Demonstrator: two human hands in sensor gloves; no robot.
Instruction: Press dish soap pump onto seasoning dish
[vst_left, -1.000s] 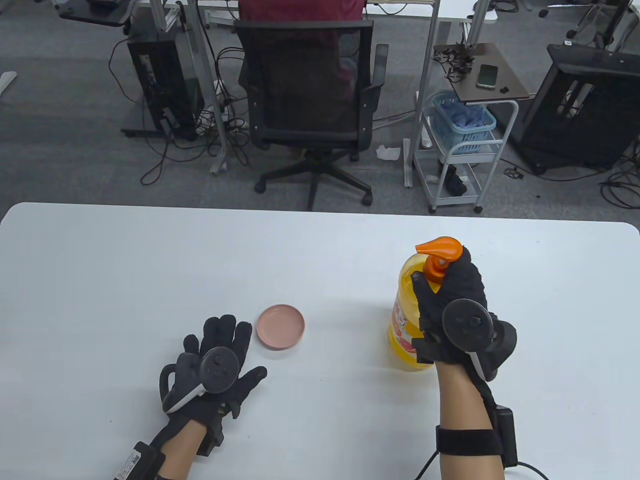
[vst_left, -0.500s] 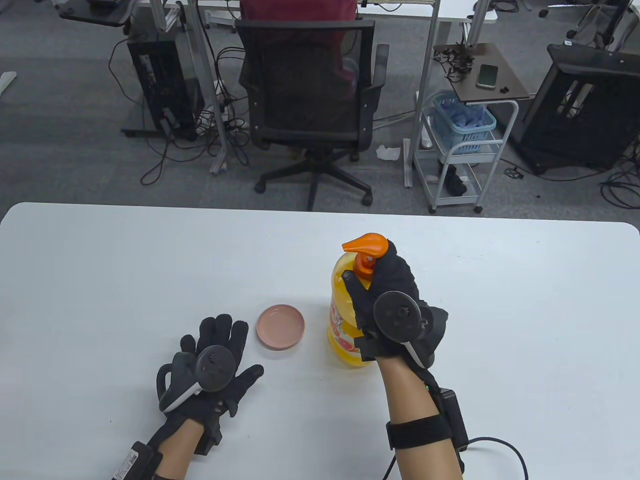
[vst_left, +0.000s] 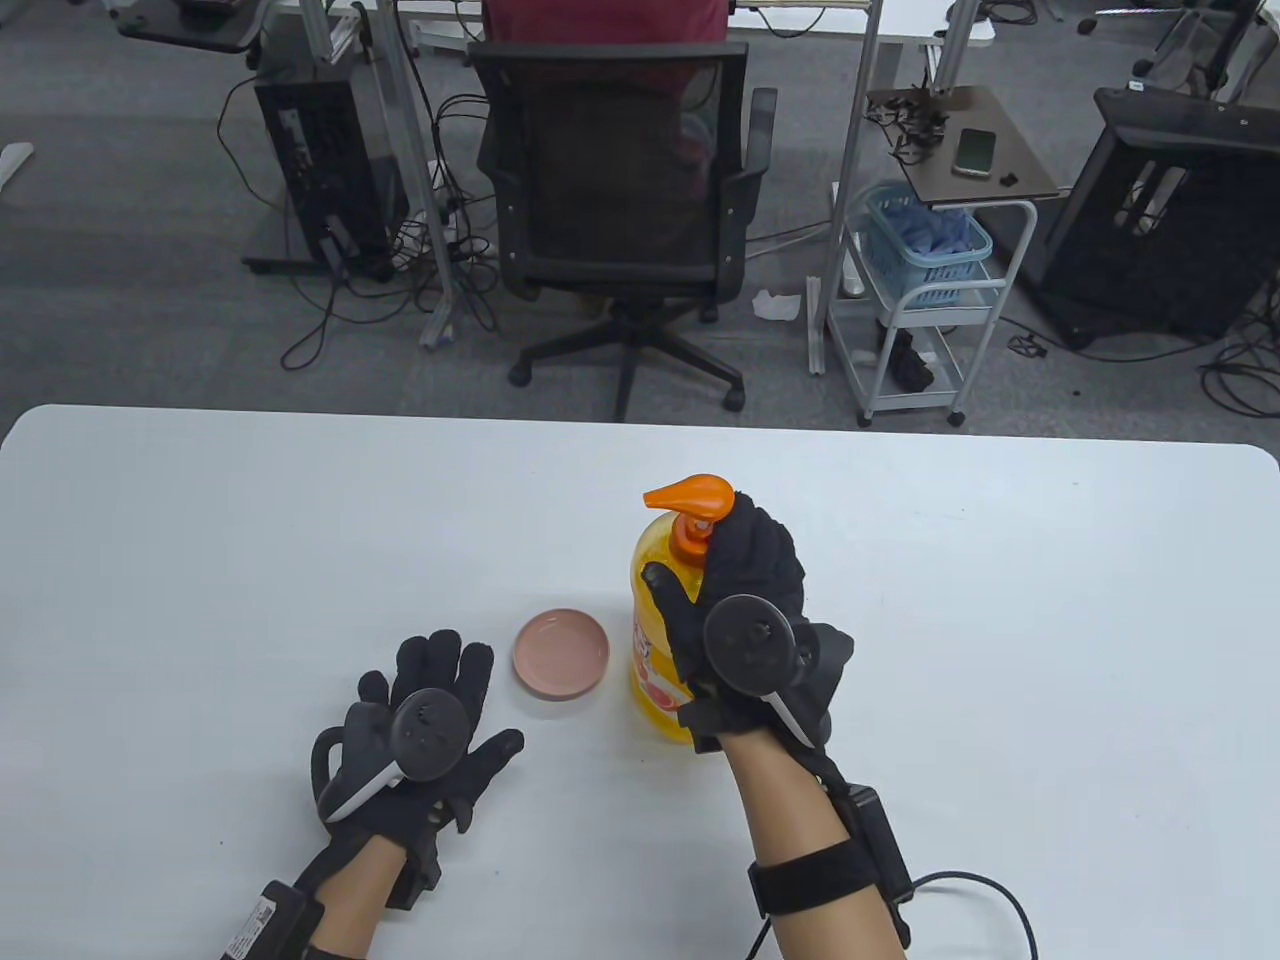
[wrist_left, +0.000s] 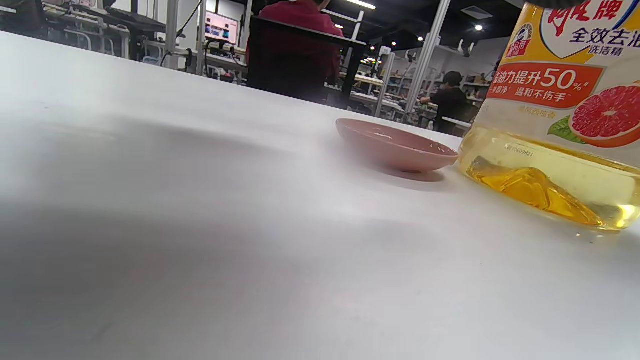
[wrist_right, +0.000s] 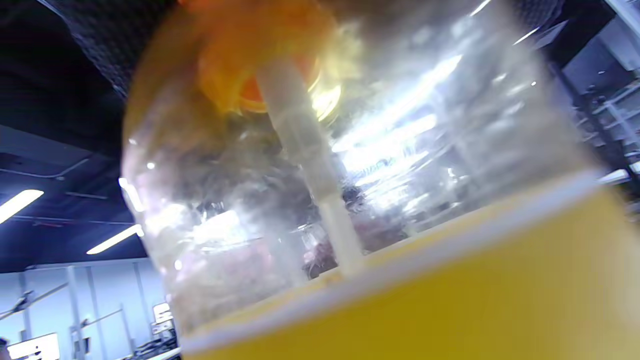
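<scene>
Left hand: the left hand (vst_left: 425, 725) lies flat on the white table (vst_left: 1000, 600), fingers spread, holding nothing, just near-left of the dish.
Seasoning dish: the pink seasoning dish (vst_left: 561, 654) sits on the table between the two hands; in the left wrist view its rim (wrist_left: 395, 145) looks just beside the bottle's base, whether touching I cannot tell.
Soap bottle: the yellow dish soap bottle (vst_left: 655, 640) stands upright just right of the dish, long axis vertical.
Pump: the orange pump (vst_left: 692, 497) points its spout left, toward the dish, though apparently short of being above it.
Right hand: the right hand (vst_left: 745, 610) grips the bottle's neck and shoulder, fingers wrapped closed around it; it is the hand nearer the pump.
</scene>
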